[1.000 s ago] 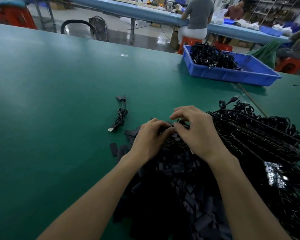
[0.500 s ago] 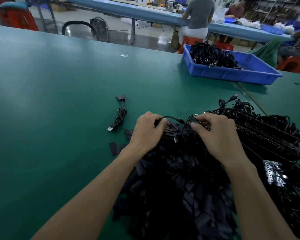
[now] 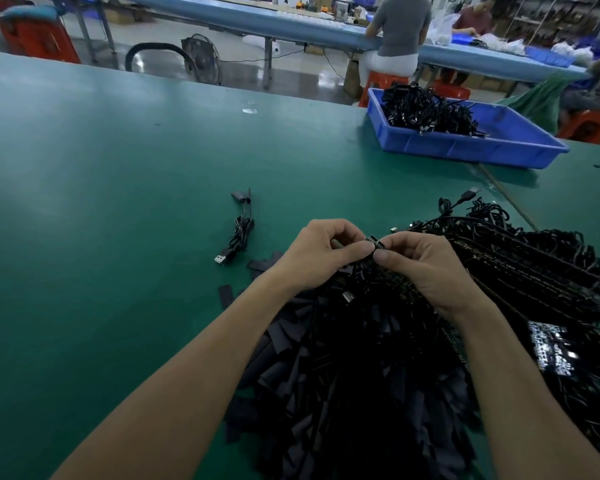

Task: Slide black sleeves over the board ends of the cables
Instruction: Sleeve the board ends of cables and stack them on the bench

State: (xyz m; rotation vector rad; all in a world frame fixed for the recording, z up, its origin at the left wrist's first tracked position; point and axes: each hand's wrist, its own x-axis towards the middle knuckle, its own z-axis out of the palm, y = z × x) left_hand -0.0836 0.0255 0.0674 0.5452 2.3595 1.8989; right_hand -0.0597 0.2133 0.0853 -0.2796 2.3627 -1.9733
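Observation:
My left hand [image 3: 321, 256] and my right hand [image 3: 420, 263] meet above a big heap of flat black sleeves [image 3: 343, 382]. Between their fingertips sits a small circuit board end [image 3: 374, 243] of a cable. My right thumb and forefinger pinch the board. My left fingers are curled on a black sleeve right against it; the sleeve is mostly hidden by the fingers. A large pile of black cables with boards [image 3: 534, 271] lies to the right.
One coiled cable with a sleeved end and a USB plug [image 3: 238, 230] lies alone on the green table [image 3: 101, 202], left of my hands. A blue tray [image 3: 471, 147] with cables stands at the back right. People sit at a far bench.
My right hand has drawn the board end out of the cable pile and moved left to meet my left hand. Both hands have risen a little above the sleeve heap.

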